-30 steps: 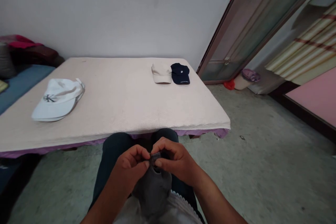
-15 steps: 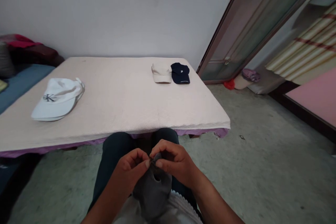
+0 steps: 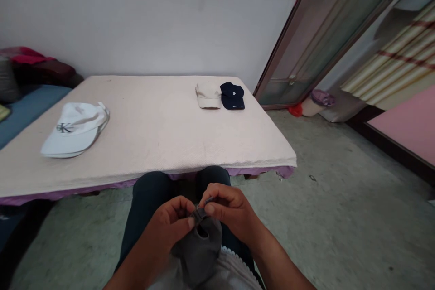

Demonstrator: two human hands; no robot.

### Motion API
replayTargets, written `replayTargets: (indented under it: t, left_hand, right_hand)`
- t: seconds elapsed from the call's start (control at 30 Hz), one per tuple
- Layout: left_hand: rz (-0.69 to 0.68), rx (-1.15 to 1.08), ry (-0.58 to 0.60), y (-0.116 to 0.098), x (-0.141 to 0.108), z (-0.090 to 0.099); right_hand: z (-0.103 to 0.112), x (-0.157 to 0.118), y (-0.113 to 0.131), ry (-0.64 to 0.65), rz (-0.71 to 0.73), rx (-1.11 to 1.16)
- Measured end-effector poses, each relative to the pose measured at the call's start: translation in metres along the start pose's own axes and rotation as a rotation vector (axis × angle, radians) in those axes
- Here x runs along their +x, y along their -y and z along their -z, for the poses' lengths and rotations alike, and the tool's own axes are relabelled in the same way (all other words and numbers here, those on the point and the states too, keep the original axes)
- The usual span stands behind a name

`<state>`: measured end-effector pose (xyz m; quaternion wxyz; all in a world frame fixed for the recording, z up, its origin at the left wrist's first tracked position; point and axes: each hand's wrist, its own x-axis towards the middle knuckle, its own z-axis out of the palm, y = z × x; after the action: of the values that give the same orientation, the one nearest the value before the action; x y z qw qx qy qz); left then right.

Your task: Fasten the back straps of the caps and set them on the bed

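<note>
A dark grey cap (image 3: pixel 200 253) rests in my lap with its strap and back opening turned up. My left hand (image 3: pixel 173 219) pinches the strap's left side near the buckle. The strap's end is between the thumb and fingers of my right hand (image 3: pixel 228 204), just above the opening. On the cream-covered table (image 3: pixel 152 122) lie a beige cap (image 3: pixel 208 95) and a navy cap (image 3: pixel 233 96) side by side at the back right. A white cap (image 3: pixel 76 129) with black letters sits at the left, its brim toward the front left.
My knees (image 3: pixel 213 174) touch the table's front edge. A sliding glass door (image 3: pixel 306 54) and a bin (image 3: pixel 311 105) with a red bag beside it stand at the right. Bedding (image 3: pixel 37 99) lies to the left, and a curtain (image 3: pixel 394 59) hangs at the far right.
My right hand has shifted slightly right and away from my left hand, drawing the strap end with it. The cap's opening shows more. The view has tilted slightly.
</note>
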<state>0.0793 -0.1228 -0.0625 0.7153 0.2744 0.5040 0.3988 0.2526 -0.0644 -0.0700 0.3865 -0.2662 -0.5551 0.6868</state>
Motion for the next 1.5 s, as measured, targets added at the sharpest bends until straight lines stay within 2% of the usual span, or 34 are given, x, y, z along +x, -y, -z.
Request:
replayTargets:
  t: [0.13,0.27,0.4,0.63,0.87,1.07,1.2,1.37,1.5]
  left_hand:
    - [0.000,0.038,0.044,-0.003,-0.005,-0.002]
    - [-0.034,0.032,0.120,-0.008,-0.011,-0.001]
    - [-0.033,-0.003,0.106,-0.011,-0.014,-0.004]
    - [-0.050,-0.043,0.067,-0.014,-0.014,-0.008]
    - [-0.090,-0.070,0.141,-0.020,-0.017,-0.009]
    - [-0.055,-0.143,0.113,-0.020,-0.017,-0.011]
    - [-0.060,-0.115,0.127,-0.017,-0.016,-0.010]
    - [-0.069,-0.074,0.124,-0.015,-0.015,-0.008]
    - [-0.071,-0.032,0.097,-0.015,-0.015,-0.007]
  right_hand:
    - [-0.002,-0.002,0.002,0.059,-0.046,0.156]
    - [-0.001,-0.003,0.004,0.131,-0.040,0.179]
    - [-0.001,-0.004,0.009,0.148,-0.008,0.218]
    - [-0.003,-0.007,0.018,0.126,0.028,0.221]
    - [-0.005,-0.008,0.023,0.098,0.056,0.258]
    - [-0.008,-0.005,0.026,0.115,0.046,0.275]
    - [-0.009,-0.003,0.027,0.117,0.008,0.267]
    - [-0.014,-0.004,0.031,0.051,-0.060,0.278]
    - [-0.015,-0.004,0.036,0.017,-0.110,0.205]
